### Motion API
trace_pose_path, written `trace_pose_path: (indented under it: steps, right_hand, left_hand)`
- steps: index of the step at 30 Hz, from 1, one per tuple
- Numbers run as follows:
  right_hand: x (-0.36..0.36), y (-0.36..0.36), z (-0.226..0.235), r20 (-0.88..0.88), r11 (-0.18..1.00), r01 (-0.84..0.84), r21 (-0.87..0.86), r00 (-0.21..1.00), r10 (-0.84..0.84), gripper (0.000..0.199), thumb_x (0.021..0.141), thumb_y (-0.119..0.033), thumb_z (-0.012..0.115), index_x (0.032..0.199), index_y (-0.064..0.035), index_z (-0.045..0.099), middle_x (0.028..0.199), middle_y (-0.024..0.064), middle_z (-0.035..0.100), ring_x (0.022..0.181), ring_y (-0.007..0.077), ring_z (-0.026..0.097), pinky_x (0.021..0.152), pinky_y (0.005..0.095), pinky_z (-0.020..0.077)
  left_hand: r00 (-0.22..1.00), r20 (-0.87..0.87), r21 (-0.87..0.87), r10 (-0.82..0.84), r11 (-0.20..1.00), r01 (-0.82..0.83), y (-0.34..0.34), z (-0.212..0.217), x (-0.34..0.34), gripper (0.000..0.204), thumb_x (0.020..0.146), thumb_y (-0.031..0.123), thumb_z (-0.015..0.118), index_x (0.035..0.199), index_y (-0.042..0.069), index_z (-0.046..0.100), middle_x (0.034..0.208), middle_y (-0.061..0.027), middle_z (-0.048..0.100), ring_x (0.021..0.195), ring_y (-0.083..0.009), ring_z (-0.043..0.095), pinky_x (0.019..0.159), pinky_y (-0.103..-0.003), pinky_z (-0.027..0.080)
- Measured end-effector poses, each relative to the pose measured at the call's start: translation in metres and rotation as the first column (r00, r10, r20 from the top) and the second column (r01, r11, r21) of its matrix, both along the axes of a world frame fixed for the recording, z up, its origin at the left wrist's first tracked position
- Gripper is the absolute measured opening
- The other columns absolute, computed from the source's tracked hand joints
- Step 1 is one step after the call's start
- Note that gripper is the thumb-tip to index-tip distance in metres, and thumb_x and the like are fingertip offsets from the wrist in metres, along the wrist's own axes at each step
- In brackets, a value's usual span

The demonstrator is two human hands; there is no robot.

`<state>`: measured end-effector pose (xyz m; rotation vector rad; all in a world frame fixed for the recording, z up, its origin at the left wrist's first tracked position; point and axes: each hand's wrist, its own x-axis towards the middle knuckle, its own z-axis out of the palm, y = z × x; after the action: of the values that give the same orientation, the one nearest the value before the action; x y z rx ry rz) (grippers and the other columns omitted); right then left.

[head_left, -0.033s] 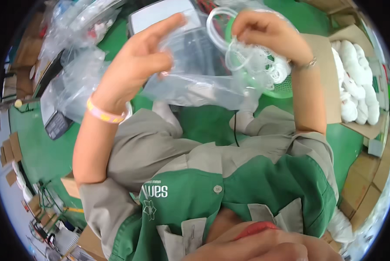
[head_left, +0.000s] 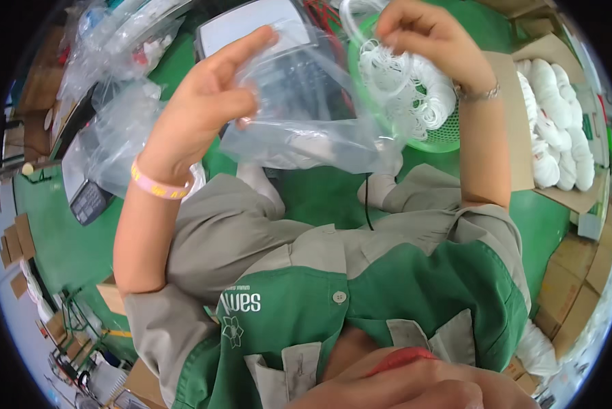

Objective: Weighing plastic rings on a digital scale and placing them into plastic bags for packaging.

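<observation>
Clear bag is spread between left hand and green basket; no cord is seen inside it. White cord seems pinched by right hand, fingers pressed together; most loops are left in basket. Left fingers are spread, bag touched. Bag's longer side appears laid left-right; mouth direction cannot be told. Cord is looped, without single axis.

At the right of the frame we see an open brown cardboard box which holds thick white yarn-like bundles. In the upper left we notice crumpled clear plastic sheets; below them, a grey device with dark keypad. At the lower right we find closed brown cartons. The smooth green floor shows at the left.
</observation>
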<state>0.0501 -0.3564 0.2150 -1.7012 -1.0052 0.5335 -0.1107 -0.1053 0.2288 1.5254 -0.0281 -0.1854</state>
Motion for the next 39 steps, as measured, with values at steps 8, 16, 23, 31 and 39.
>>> trace_pose_path:
  steps: [8,16,23,31,39]
  right_hand:
    - [0.149,-0.118,-0.22,-0.321,0.763,0.568,-0.308,0.693,-0.646,0.021,0.081,-0.021,0.057,0.087,-0.0005,0.057,0.074,0.0037,0.055,0.065,0.0108,0.051,0.06,0.0219,0.0424]
    - [0.103,-0.094,-0.349,0.341,0.1,0.53,-0.842,0.667,-0.662,0.117,0.054,-0.054,0.075,0.141,-0.0199,0.005,0.141,0.0182,0.019,0.13,0.0331,0.021,0.1,0.0528,0.0248]
    - [0.09,-0.06,-0.309,0.275,0.031,0.442,-0.896,0.61,-0.743,0.11,0.052,-0.038,0.08,0.137,-0.0093,0.016,0.137,0.0212,0.026,0.125,0.0387,0.027,0.099,0.0449,0.0322]
    - [0.081,-0.081,-0.36,0.23,0.39,0.61,-0.69,0.695,-0.682,0.069,0.055,-0.019,0.075,0.117,-0.0021,0.049,0.105,0.0206,0.059,0.099,0.0341,0.055,0.088,0.0378,0.0417]
    - [0.092,-0.113,-0.307,-0.2,0.581,0.76,-0.29,0.545,-0.814,0.049,0.06,-0.001,0.068,0.107,0.0018,0.055,0.095,0.0108,0.062,0.085,0.0215,0.06,0.076,0.0315,0.0473]
  left_hand:
    - [0.99,-0.105,0.036,0.097,0.995,-0.094,0.006,-0.001,0.002,0.07,0.065,-0.007,0.042,0.134,-0.001,0.03,0.137,-0.0098,0.035,0.062,-0.0026,0.042,0.057,-0.019,0.038]
    - [0.977,-0.202,0.041,0.062,0.998,-0.055,-0.001,-0.003,0.01,0.078,0.06,-0.01,0.041,0.136,0.0,0.025,0.141,-0.0122,0.026,0.061,-0.002,0.042,0.053,-0.018,0.036]
    - [0.975,-0.219,0.035,0.043,0.999,-0.037,-0.001,-0.005,0.021,0.079,0.059,-0.012,0.04,0.136,-0.003,0.023,0.141,-0.0136,0.026,0.061,-0.0013,0.041,0.053,-0.017,0.035]
    - [0.979,-0.201,0.013,0.035,0.999,-0.033,-0.001,-0.005,0.014,0.078,0.06,-0.011,0.04,0.136,0.0,0.025,0.141,-0.013,0.027,0.062,-0.0024,0.042,0.054,-0.018,0.037]
    - [0.984,-0.152,0.01,0.096,0.995,-0.096,0.008,-0.011,0.005,0.073,0.064,-0.009,0.041,0.135,0.0,0.029,0.138,-0.0119,0.033,0.061,-0.0057,0.045,0.058,-0.021,0.041]
